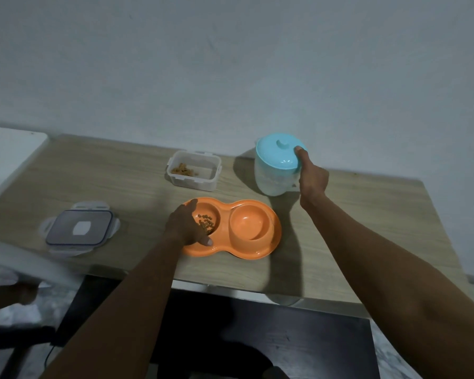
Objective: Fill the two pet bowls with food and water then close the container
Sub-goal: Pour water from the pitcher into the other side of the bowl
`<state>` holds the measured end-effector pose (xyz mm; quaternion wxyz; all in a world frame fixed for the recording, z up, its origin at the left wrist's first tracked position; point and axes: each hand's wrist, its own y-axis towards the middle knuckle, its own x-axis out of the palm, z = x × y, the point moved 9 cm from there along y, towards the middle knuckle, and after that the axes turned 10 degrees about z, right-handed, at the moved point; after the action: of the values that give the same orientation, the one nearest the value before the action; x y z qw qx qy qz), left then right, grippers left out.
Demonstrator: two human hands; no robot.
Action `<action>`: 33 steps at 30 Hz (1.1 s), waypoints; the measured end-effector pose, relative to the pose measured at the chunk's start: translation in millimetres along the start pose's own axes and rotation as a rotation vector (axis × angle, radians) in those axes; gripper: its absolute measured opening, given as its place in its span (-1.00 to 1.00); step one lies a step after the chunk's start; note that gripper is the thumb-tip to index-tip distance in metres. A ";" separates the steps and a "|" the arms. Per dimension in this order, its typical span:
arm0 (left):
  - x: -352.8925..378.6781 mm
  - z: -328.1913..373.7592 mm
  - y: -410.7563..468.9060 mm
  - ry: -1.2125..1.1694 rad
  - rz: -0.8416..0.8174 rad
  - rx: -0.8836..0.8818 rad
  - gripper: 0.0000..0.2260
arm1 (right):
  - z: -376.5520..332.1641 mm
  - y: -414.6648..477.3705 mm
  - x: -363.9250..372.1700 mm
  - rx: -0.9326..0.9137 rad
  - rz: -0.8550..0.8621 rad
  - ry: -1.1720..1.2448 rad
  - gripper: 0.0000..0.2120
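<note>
1. Writing or brand marks cannot be read anywhere; only a blank pale patch is seen at the centre of the grey container lid (pixel 80 228), which lies flat on the wooden surface (pixel 367 228) at the left, apart from its container.
2. Kibble (pixel 206 224) is seen in the left well of the orange double pet bowl (pixel 260 250), which sits near the front edge of the surface; the right well appears dry, though a thin layer of water could not be ruled out.
3. Over the left well, the left hand (pixel 188 228) is held palm down with fingers loosely spread; nothing can be seen gripped in it, but its underside is hidden.
4. A clear food container (pixel 193 170) stands open behind the bowl, with a small heap of kibble left in one corner.
5. A white jug with a turquoise lid (pixel 277 165) stands at the right rear; it is grasped by the right hand (pixel 312 179), thumb pressed on the lid's rim, and the handle side is covered by the hand.
6. Blurred pale and dark shapes at the lower left are cut off and cannot be made out.
</note>
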<state>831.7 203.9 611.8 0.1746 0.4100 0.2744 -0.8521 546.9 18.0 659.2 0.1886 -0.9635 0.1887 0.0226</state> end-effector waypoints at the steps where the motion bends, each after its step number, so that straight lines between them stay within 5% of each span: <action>1: -0.3 -0.7 -0.1 0.005 0.005 -0.002 0.13 | 1.0 -1.9 -6.2 0.005 0.009 0.013 -0.55; 8: -4.2 3.3 -4.2 0.046 0.008 -0.020 0.17 | -19.1 -23.3 -52.6 -0.096 -0.003 0.035 -0.69; 18: -6.8 3.6 -11.0 0.020 0.026 -0.010 0.16 | -32.7 -59.4 -86.3 -0.244 -0.081 -0.242 -0.22; 33: -4.4 -0.7 -6.5 0.028 0.045 0.007 0.16 | -35.3 -78.5 -97.5 -0.434 -0.077 -0.598 -0.43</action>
<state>831.4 209.8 617.1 0.1883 0.4287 0.2646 -0.8430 484.7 106.8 731.1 0.0272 -0.9382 0.0797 0.3356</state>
